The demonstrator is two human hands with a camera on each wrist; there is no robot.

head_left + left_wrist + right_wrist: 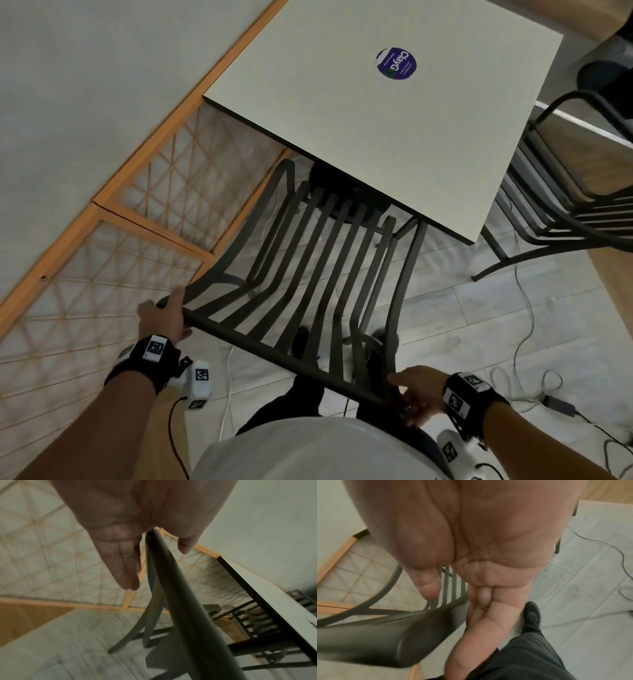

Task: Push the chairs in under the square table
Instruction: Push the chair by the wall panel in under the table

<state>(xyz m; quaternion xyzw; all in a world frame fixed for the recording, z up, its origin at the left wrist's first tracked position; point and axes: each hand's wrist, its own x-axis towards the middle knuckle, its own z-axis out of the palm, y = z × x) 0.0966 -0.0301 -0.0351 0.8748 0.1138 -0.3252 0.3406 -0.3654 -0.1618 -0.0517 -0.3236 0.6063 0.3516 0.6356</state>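
Note:
A dark slatted metal chair faces the square white table, the front of its seat under the table's near edge. My left hand rests on the left end of the chair's top rail. In the left wrist view its fingers are straight, and the rail sits in the web beside the thumb. My right hand is at the rail's right end. The right wrist view shows its fingers extended beside the rail, the thumb on the other side.
A second dark chair stands at the table's right side, partly under it. A wood-framed lattice panel runs along the left. Cables and a power adapter lie on the tiled floor to the right. My shoe is behind the chair.

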